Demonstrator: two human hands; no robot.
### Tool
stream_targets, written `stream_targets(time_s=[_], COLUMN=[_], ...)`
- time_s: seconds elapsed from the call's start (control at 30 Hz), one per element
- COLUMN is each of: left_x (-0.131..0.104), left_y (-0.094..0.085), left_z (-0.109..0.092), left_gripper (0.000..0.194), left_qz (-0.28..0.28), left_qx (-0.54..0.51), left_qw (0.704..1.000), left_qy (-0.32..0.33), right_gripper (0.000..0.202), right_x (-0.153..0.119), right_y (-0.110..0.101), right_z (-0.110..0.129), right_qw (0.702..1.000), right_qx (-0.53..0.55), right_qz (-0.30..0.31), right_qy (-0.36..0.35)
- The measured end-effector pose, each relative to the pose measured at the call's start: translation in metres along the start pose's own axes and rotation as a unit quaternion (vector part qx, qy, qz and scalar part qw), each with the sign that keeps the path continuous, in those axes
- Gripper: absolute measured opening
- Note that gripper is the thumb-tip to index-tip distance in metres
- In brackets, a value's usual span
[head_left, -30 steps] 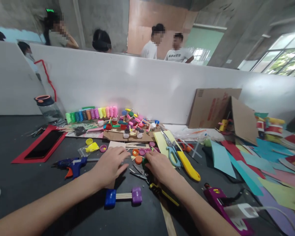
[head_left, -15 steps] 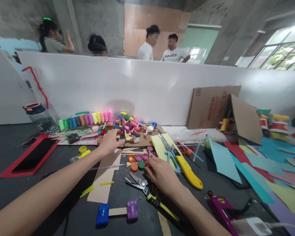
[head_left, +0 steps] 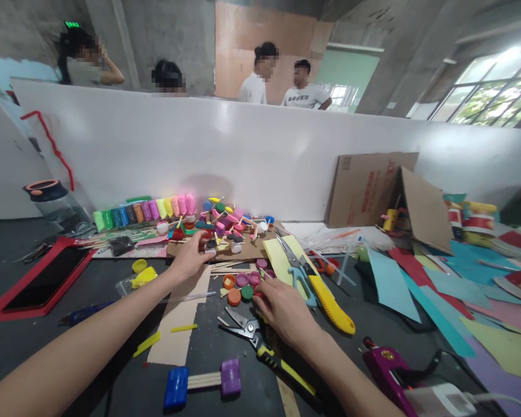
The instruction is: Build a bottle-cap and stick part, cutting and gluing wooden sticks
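My left hand (head_left: pixel 191 255) reaches to the near edge of the clay-and-stick pile, its fingers closed round a small dark-topped pot (head_left: pixel 210 247). My right hand (head_left: pixel 282 301) rests beside several small round lids; its fingers are curled, and what they touch is hidden. An orange lid (head_left: pixel 234 297) and a green lid (head_left: pixel 246 293) lie just left of it. Below are yellow-and-black shears (head_left: pixel 250 329), blades apart. Nearer me, a blue block (head_left: pixel 176 387) and a purple block (head_left: pixel 230 376) are joined by sticks. The clay-and-stick pieces (head_left: pixel 228 223) stand on cardboard behind.
A yellow cutter (head_left: pixel 332 304) and blue-handled scissors (head_left: pixel 303 284) lie right of centre. A phone (head_left: pixel 46 279) on red card and a bottle (head_left: pixel 58 205) are at left. Coloured papers (head_left: pixel 393 284), a purple glue gun (head_left: pixel 388 370) and folded cardboard (head_left: pixel 425 208) fill the right. People stand behind the white partition (head_left: pixel 260 150).
My left hand has closed its fingers on the small pot. My right hand stays by the lids. The whole view has shifted slightly, and a person at back left has moved an arm.
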State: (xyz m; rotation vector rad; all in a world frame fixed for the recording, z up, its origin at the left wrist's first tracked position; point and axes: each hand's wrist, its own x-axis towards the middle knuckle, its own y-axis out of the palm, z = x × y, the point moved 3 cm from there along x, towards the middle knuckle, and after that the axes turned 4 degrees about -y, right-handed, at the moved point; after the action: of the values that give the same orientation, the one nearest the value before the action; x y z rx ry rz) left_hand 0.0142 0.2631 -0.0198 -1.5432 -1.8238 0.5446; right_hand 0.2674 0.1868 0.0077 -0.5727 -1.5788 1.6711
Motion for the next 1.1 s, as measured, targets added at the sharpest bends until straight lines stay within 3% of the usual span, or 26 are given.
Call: stream_targets(time_s=[0.47,0.77,0.9,1.0,1.1], left_x=[-0.038,-0.018,-0.02,-0.026,-0.031], left_y=[-0.029,-0.018,-0.017,-0.028,-0.055], left_z=[0.014,0.015,0.007,0.003,0.008], left_gripper=[0.038,0.036,0.035,0.036,0.035], left_qz=[0.002,-0.036,-0.055,-0.084,-0.126], left_qx=[-0.045,-0.024,-0.008,0.01,0.033], left_qw=[0.999,0.999,0.998,0.995,0.99], left_qy=[0.003,0.009,0.03,0.048,0.053], right_gripper=[0.012,0.017,0.016,0.017,0.017], right_x=[0.002,0.003,0.002,0.002,0.003], right_y=[0.003,0.006,0.007,0.007,0.008], right_z=[0.001,-0.001,-0.003,-0.004,-0.005], right_qw=[1.0,0.999,0.999,0.999,0.999], right_qx=[0.021,0.03,0.032,0.033,0.036], right_qz=[0.012,0.017,0.015,0.014,0.014], right_qy=[0.005,0.001,0.004,0.005,0.004])
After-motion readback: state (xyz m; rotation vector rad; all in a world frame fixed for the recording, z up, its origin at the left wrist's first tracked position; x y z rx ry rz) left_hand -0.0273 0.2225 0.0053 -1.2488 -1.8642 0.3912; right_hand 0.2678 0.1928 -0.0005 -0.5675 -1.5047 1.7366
